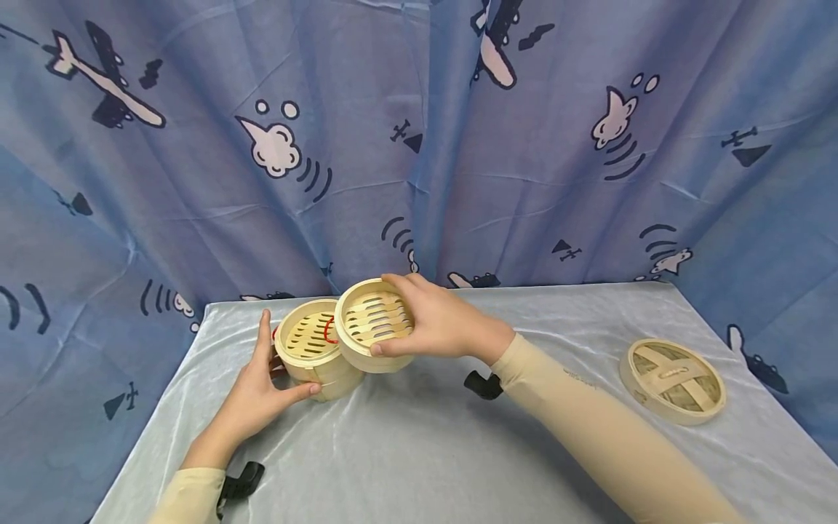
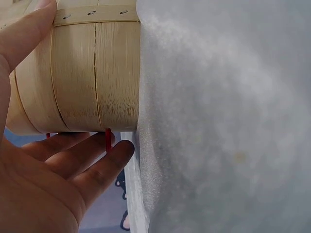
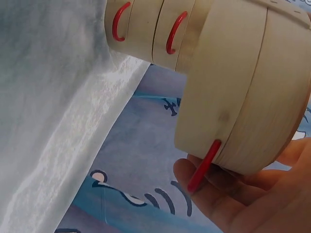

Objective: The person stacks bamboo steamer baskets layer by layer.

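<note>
A stack of round bamboo steamer baskets (image 1: 337, 382) with red side loops stands on the cloth left of centre. My left hand (image 1: 258, 389) holds it from the left, thumb on the near wall and other fingers round the far side. In the left wrist view, the thumb and fingers flank the stack's wall (image 2: 73, 82). To the right, my right hand (image 1: 445, 316) grips another bamboo steamer basket (image 1: 373, 360) by its right side, thumb over the near rim. That basket is raised and tilted, its slatted floor showing, overlapping the stack's right edge. Its wall (image 3: 233, 97) fills much of the right wrist view.
A bamboo steamer lid (image 1: 674, 382) with a cross-shaped top lies on the right of the table. Grey cloth (image 1: 419, 451) covers the table, and a blue patterned curtain (image 1: 366, 145) hangs behind its back edge.
</note>
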A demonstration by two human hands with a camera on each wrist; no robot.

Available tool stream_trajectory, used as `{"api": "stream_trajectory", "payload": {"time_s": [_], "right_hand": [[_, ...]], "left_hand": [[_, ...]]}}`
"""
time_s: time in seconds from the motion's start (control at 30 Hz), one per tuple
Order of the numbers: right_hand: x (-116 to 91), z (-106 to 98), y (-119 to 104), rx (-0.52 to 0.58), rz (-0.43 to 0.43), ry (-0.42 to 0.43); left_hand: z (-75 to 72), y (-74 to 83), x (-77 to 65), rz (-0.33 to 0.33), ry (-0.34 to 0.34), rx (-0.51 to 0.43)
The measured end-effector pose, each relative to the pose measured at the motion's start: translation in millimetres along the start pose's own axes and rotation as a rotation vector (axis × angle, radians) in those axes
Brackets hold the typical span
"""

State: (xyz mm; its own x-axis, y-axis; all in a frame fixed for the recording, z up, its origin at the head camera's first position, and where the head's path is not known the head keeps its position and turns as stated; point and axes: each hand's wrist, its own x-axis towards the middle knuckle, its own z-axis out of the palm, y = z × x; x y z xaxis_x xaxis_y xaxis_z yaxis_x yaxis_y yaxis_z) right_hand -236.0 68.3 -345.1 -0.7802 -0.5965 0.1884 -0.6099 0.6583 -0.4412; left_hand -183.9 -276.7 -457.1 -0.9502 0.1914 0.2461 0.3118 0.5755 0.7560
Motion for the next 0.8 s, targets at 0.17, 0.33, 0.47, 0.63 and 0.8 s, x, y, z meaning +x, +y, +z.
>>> {"api": "stream_trajectory", "payload": {"time_s": [0.17,0.33,0.47,0.63,0.8], "right_hand": [[6.7,2.8,-3.4,0.009,0.000,-0.015],[13.8,6.4,-5.8,0.032,0.004,-0.021],[18.1,8.3,-9.0,0.033,0.007,-0.024],[22.0,10.5,-13.2,0.031,0.016,-0.032],[25.0,14.5,-18.1,0.041,0.022,-0.049]], "left_hand": [[0.8,0.0,0.1,-0.002,0.001,0.003],[0.7,-0.1,0.4,0.004,0.005,0.013],[0.4,0.5,0.7,0.006,0.006,0.007],[0.1,1.3,0.8,0.007,0.004,0.000],[-0.6,0.8,0.2,0.012,0.002,0.005]]}}
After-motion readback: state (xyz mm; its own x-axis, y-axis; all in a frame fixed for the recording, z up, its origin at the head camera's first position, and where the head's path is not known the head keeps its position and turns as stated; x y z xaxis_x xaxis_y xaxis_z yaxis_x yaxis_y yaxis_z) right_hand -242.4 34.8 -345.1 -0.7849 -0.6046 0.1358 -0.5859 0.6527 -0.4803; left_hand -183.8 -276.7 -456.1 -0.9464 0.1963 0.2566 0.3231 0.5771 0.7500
